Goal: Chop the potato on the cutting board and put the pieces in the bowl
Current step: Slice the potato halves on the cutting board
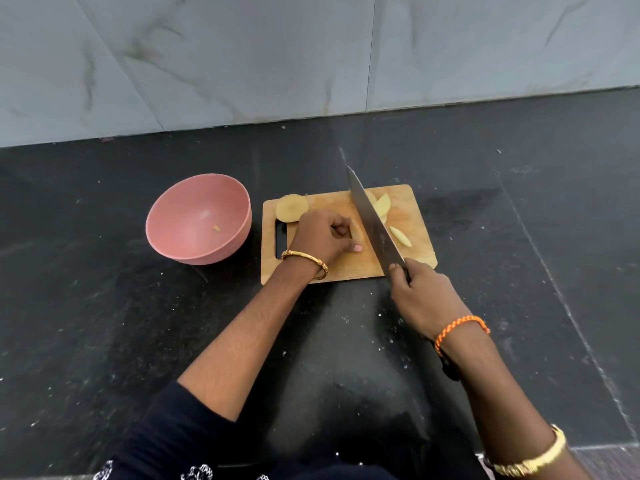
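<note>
So the cutting board sits on the counter in front of me, with the bowl just to its left, not quite touching. One little potato bit is in the bowl. On the board, a round potato half lies at the far left corner, a few slices at the far right, and one wedge nearer me on the right. My left hand is mid-board on a potato piece, the knife just right of it, held in my right hand. Wall is behind everything.
</note>
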The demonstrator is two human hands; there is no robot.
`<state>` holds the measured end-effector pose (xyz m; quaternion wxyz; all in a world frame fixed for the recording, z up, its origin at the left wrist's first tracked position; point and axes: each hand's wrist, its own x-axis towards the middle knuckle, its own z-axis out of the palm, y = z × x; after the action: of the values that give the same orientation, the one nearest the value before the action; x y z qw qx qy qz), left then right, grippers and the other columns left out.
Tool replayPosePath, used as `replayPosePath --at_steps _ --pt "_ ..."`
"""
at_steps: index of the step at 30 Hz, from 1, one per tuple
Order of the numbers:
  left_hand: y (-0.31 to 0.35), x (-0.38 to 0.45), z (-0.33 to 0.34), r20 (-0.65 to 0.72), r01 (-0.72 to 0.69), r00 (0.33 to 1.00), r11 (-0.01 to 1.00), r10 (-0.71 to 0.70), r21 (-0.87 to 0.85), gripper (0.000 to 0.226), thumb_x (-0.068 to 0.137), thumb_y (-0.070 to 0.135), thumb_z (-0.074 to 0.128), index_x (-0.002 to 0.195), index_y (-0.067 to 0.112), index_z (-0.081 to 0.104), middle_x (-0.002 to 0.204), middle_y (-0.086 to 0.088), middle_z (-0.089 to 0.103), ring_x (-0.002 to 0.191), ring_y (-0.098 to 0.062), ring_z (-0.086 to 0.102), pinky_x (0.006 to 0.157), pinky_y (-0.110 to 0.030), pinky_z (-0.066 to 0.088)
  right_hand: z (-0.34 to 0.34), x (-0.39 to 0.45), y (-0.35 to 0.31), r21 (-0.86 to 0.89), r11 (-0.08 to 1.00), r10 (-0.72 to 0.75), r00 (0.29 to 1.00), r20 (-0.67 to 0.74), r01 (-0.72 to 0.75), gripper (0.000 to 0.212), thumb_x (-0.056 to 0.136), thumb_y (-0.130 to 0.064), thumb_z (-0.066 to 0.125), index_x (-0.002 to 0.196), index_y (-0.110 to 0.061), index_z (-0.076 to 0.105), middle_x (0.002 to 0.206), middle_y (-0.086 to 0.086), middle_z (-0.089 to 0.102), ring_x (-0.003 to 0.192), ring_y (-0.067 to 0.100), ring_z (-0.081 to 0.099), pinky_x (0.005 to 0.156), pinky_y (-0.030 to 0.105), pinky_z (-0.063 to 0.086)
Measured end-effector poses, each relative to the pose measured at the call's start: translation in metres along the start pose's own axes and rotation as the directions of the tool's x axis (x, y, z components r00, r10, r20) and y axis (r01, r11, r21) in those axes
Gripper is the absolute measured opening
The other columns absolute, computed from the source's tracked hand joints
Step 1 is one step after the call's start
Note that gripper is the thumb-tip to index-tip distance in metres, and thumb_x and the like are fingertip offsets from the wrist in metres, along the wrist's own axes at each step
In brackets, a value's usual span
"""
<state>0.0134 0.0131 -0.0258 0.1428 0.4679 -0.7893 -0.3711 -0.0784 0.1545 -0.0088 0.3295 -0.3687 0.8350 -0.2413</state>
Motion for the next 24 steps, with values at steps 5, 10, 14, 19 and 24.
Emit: replayPosePath --at_steps 5,10,14,19,24 --pt "0.001 0.002 -0.001 0.009 -0.022 1.000 0.999 0.022 0.037 0.049 0.067 0.020 0.081 0.112 0.005 0.066 0.097 -0.007 0.069 0.079 -0.009 0.054 0.068 -0.016 0.042 0.005 0.009 -0.002 -0.012 1.000 -0.022 0.999 0.027 0.023 0.032 0.100 -0.033 0.034 0.091 -0.011 0.056 0.077 0.006 0.058 0.067 0.018 0.054 0.058 0.029 0.037" --pt "0.000 0.003 0.000 0.019 -0.028 0.999 0.999 0.027 0.021 0.046 0.066 0.018 0.082 0.107 0.003 0.068 0.094 -0.006 0.068 0.076 -0.009 0.053 0.058 -0.005 0.037 0.009 0.017 -0.006 -0.033 0.999 -0.025 1.000 0.008 0.025 0.032 0.099 -0.033 0.034 0.093 -0.011 0.056 0.082 0.012 0.062 0.075 0.027 0.059 0.066 0.031 0.042" --pt "-0.002 0.006 -0.003 0.042 0.017 0.999 0.999 -0.016 -0.034 0.048 0.064 0.013 0.082 0.109 0.003 0.067 0.094 -0.006 0.071 0.070 -0.005 0.056 0.058 -0.002 0.041 0.010 0.027 -0.013 -0.065 0.997 -0.039 0.999 0.002 0.039 0.031 0.099 -0.032 0.034 0.096 -0.010 0.057 0.085 0.013 0.061 0.071 0.026 0.056 0.061 0.030 0.039" --pt "-0.004 0.006 -0.002 0.007 0.010 1.000 0.998 -0.009 -0.056 0.045 0.066 0.010 0.081 0.108 0.003 0.067 0.094 -0.009 0.072 0.069 -0.009 0.062 0.070 -0.015 0.053 0.016 0.022 -0.013 -0.083 0.996 -0.003 1.000 0.024 0.005 0.028 0.099 -0.030 0.034 0.095 -0.012 0.054 0.088 0.014 0.059 0.073 0.028 0.055 0.067 0.030 0.040" --pt "-0.003 0.003 -0.001 0.002 0.022 1.000 0.997 -0.022 -0.078 0.046 0.068 0.009 0.080 0.111 0.004 0.066 0.096 -0.009 0.072 0.077 -0.007 0.060 0.069 -0.008 0.047 0.017 -0.015 0.008 -0.066 0.997 0.050 0.997 0.051 -0.046 0.029 0.099 -0.033 0.033 0.084 -0.016 0.051 0.082 0.012 0.060 0.074 0.030 0.057 0.066 0.032 0.042"
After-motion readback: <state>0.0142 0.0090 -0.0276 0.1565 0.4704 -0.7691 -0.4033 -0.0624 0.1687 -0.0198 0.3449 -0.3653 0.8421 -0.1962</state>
